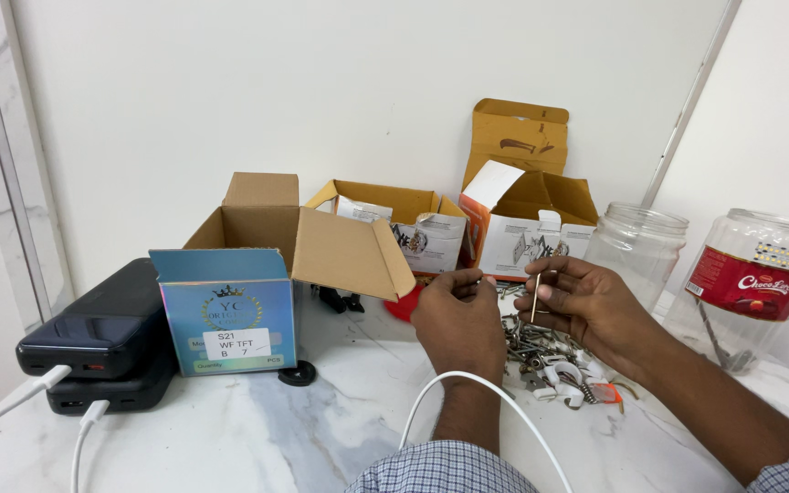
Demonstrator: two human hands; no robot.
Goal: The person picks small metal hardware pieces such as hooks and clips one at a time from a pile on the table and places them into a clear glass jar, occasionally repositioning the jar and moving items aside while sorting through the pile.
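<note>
L hand (458, 315) fingers pinched | R hand (582, 301) pinching | 2 hands close, raised

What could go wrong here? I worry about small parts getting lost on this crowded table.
1. The right hand pinches a thin nail upright; it could slip or prick the left hand close beside it.
2. The loose hardware pile could scatter if a wrist sweeps it.
3. The white cable arches over the left forearm and might snag.

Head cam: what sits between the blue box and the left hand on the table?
Between blue box and left hand: only a small black disc on bare marble table.
</note>
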